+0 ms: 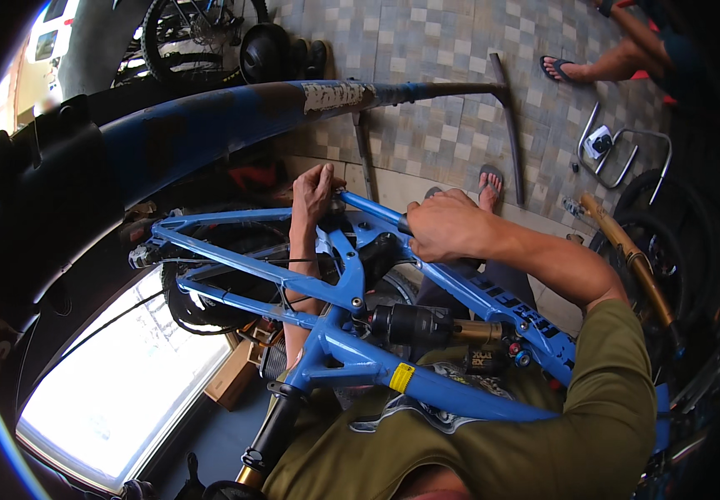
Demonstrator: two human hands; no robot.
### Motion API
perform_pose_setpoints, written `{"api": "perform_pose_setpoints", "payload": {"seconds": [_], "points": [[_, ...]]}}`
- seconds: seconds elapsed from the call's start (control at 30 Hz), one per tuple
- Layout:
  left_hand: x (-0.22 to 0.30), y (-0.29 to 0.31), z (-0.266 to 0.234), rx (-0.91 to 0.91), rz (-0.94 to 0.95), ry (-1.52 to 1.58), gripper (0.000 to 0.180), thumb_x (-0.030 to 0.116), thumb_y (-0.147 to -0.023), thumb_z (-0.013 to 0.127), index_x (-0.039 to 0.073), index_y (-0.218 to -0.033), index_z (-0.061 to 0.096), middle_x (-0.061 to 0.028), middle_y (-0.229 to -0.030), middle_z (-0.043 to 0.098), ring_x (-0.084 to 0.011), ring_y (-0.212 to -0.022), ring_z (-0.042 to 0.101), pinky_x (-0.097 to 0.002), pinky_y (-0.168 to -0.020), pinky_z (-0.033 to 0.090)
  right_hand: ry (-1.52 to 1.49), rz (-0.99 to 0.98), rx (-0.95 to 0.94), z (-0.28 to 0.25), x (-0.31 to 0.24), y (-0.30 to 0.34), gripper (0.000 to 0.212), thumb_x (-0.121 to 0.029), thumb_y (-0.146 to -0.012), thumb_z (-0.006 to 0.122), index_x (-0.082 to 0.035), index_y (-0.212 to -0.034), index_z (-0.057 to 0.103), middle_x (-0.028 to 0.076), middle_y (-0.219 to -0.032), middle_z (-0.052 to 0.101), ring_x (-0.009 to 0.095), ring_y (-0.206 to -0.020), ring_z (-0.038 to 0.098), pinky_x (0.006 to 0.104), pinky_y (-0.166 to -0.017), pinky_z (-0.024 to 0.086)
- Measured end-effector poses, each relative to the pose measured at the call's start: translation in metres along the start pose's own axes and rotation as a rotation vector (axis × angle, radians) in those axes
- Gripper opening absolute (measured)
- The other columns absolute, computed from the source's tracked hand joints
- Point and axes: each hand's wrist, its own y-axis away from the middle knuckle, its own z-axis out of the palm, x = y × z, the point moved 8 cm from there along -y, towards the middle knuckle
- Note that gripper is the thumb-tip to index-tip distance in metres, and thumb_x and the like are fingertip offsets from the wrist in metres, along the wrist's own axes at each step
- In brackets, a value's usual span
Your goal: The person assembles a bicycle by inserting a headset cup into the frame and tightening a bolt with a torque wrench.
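Observation:
A blue full-suspension bicycle frame (451, 402) is held up in front of my body, its rear end toward the left. My right hand (447, 223) is closed round the dark grip of a long tool with a blue shaft (372, 207), probably a wrench. The tool slants above the frame, its far end near my left hand (316, 190). That hand's fingers are pinched together beside the tool's tip; what they grip is hidden. My left forearm passes behind the frame's rear tubes. A black rear shock (414, 323) sits inside the frame.
A thick blue and dark stand arm (235, 125) arches over the work. A gold fork leg (626, 246) and wheels are at right. Bent metal tubing (626, 154) lies on the tiled floor (426, 50). Another person's sandalled foot (565, 68) is at upper right. A bicycle wheel (201, 33) stands behind.

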Motion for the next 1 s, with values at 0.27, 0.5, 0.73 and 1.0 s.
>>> {"api": "perform_pose_setpoints", "payload": {"seconds": [0.27, 0.5, 0.73, 1.0], "points": [[-0.018, -0.003, 0.001, -0.041, -0.067, 0.090, 0.056, 0.045, -0.105, 0.055, -0.005, -0.088, 0.075, -0.0129, -0.072, 0.073, -0.0130, -0.066, 0.062, -0.0325, -0.063, 0.049, 0.107, 0.254, -0.078, 0.065, 0.117, -0.084, 0.024, -0.016, -0.076, 0.067, -0.013, -0.097, 0.078, 0.010, -0.099, 0.077, 0.029, -0.098, 0.073, 0.0451, -0.082, 0.056], [0.001, 0.002, 0.002, 0.031, 0.008, -0.017, 0.052, 0.038, -0.104, 0.055, -0.004, -0.079, 0.072, -0.0165, -0.074, 0.074, -0.0172, -0.064, 0.068, -0.0339, -0.061, 0.053, -0.029, 0.266, 0.156, 0.110, 0.154, -0.180, 0.024, -0.017, -0.080, 0.071, -0.014, -0.104, 0.072, 0.011, -0.100, 0.075, 0.032, -0.102, 0.071, 0.0480, -0.100, 0.045], [-0.033, 0.003, 0.006, -0.032, -0.099, 0.136, 0.055, 0.042, -0.104, 0.057, -0.006, -0.086, 0.076, -0.0090, -0.067, 0.070, -0.0114, -0.059, 0.064, -0.0265, -0.056, 0.049, 0.170, 0.110, -0.048, 0.068, 0.115, -0.089, 0.031, -0.033, -0.083, 0.071, -0.012, -0.105, 0.073, 0.016, -0.094, 0.075, 0.034, -0.096, 0.072, 0.0453, -0.095, 0.049], [0.017, 0.006, -0.003, -0.091, -0.079, 0.045, 0.049, 0.040, -0.103, 0.054, 0.002, -0.078, 0.074, -0.0148, -0.073, 0.073, -0.0204, -0.064, 0.069, -0.0348, -0.060, 0.053, -0.150, -0.161, -0.029, -0.012, -0.056, 0.009, 0.048, -0.039, -0.089, 0.059, 0.007, -0.087, 0.071, 0.028, -0.079, 0.070, 0.047, -0.084, 0.070, 0.0538, -0.085, 0.052]]}}
